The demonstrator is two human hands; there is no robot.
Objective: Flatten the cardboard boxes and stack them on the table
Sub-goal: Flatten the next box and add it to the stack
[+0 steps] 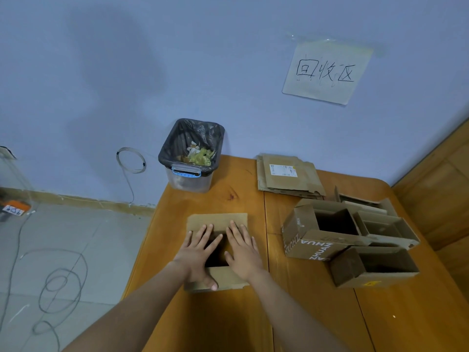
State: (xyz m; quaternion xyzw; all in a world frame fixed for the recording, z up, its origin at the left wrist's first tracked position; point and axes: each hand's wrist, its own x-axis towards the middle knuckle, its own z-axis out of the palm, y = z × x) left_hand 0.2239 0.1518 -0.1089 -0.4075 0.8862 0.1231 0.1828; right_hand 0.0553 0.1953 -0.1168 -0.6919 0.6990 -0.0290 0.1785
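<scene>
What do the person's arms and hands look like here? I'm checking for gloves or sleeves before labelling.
Both are bare. The left hand and right hand wear no gloves, rings or watch, and no sleeve shows on either forearm up to the picture's lower edge. No markings or cables are visible on them.

Wooden table (228, 313): boxes (330, 240), bin (190, 158)

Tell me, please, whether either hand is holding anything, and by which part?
Nothing is gripped. The left hand and right hand lie flat, fingers straight, pressing on the top of the box.
</scene>
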